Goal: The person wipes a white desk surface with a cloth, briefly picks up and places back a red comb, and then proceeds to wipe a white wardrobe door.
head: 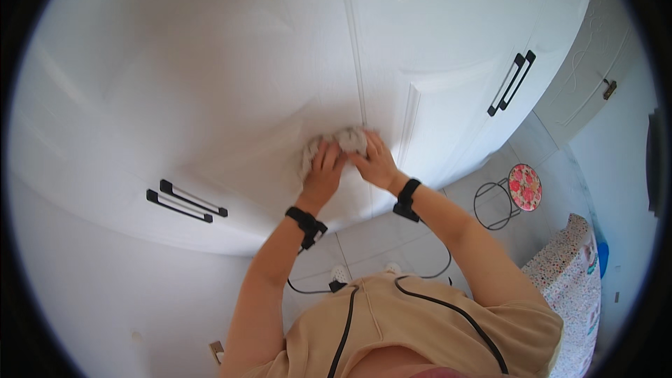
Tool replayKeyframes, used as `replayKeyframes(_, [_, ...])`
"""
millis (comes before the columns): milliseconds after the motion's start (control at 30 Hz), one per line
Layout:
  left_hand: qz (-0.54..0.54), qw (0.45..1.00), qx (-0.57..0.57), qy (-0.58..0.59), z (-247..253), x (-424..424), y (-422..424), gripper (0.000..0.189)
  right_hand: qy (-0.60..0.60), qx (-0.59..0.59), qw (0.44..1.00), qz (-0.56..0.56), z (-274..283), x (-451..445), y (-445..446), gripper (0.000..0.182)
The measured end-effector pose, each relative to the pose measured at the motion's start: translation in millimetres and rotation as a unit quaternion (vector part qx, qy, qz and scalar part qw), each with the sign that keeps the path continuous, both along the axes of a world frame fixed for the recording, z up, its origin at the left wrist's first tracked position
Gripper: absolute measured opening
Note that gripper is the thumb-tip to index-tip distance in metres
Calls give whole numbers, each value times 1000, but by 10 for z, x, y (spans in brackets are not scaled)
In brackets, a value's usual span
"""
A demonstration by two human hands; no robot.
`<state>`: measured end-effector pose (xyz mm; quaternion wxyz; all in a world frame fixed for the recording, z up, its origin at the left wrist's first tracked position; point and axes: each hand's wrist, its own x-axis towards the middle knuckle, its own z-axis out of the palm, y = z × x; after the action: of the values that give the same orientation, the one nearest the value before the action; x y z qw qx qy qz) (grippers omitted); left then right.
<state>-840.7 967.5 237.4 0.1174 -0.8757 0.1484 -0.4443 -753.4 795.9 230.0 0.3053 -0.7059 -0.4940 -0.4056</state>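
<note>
A crumpled greyish cloth (350,140) is bunched against the white wardrobe doors (283,73), close to the seam between two panels. My left hand (324,168) presses on the cloth's left part with fingers spread over it. On its right end my right hand (375,158) grips the cloth, thumb pointing toward the left hand. Part of the cloth is hidden beneath the fingers. Both wrists wear black straps with small devices, from which thin cables run down.
Black bar handles (186,202) stick out at the left, and another pair (512,84) at the right. A round stool with a floral seat (525,187) stands on the tiled floor. Behind it is a door (588,63). A speckled covered piece (567,268) is at the lower right.
</note>
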Motion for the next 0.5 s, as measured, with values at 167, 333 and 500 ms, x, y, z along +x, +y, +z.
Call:
replayKeyframes(167, [-53,998,12,8,7,60,-75,19,6,10,1000,-6,-64,-12,-97,38])
replayKeyframes(333, [-44,989,-1,-143,1427,368,-274,38,-71,123,989,32,1515,215,17,45])
replayKeyframes(500, [1,963,14,-268,3208,648,-481,52,-178,241,954,15,3322,425,78,52])
